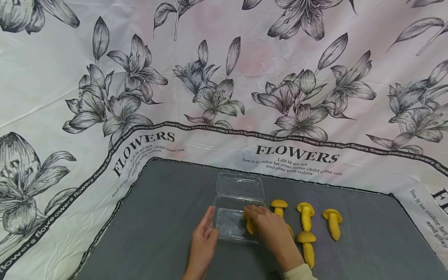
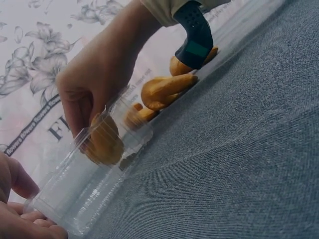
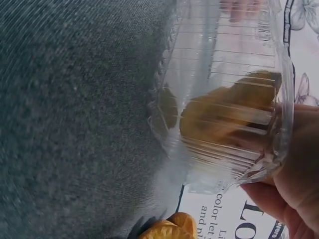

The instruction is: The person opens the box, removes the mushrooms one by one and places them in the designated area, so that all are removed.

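Note:
A clear plastic clamshell box (image 1: pixel 225 225) lies on the grey cloth with its lid (image 1: pixel 240 186) folded back. My left hand (image 1: pixel 203 241) grips the box's left side, its thumb and fingers around the edge in the left wrist view. Inside the box at the right, my right hand (image 1: pixel 271 229) reaches over the wall and holds a yellow mushroom (image 1: pixel 250 225), partly covered by the fingers in the head view. Through the clear wall, the right wrist view shows the mushroom (image 3: pixel 219 112) lying sideways, low in the box.
Several more yellow mushrooms lie right of the box, including one at the back (image 1: pixel 279 204), one at the far right (image 1: pixel 333 223) and one at the front (image 1: pixel 308 249). Another (image 1: pixel 289 230) is mostly behind my right hand. White flower-printed fabric (image 1: pixel 217 147) borders the grey area.

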